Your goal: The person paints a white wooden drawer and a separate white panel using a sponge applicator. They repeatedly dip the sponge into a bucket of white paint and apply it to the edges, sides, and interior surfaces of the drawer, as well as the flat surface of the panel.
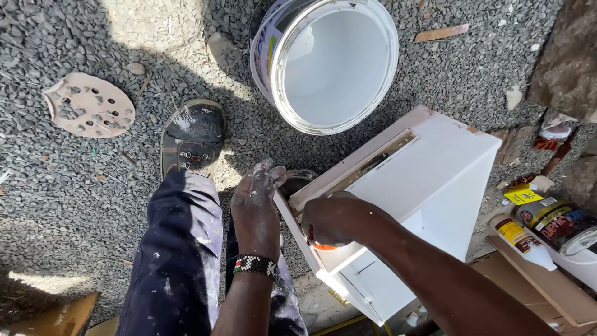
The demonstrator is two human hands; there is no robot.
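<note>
Grey gravel covers the ground all around you, half in hard sunlight and half in shadow, with your dusty dark shoe planted ahead of your paint-flecked navy trouser leg.

Your left hand, smeared with white and wearing a beaded black-and-white wristband, lies flat with its fingers stretched out, pressed against the near edge of the white-painted wooden cabinet box; it steadies the box and closes round nothing. Your right hand is curled tight around a small orange object, mostly hidden in your fist, held against the same edge just right of the left hand. The box lies tilted on the gravel, its faces glossy white, with a pale bare strip and a metal fitting along its upper edge beyond your knuckles.

Just beyond both hands an empty white plastic paint bucket lies on its side, its mouth facing you, near the box's far corner. Well to the left of your left hand sits a worn tan sanding disc with holes. To the right of the box, a white squeeze bottle with a yellow label and tins crowd a brown board.
</note>
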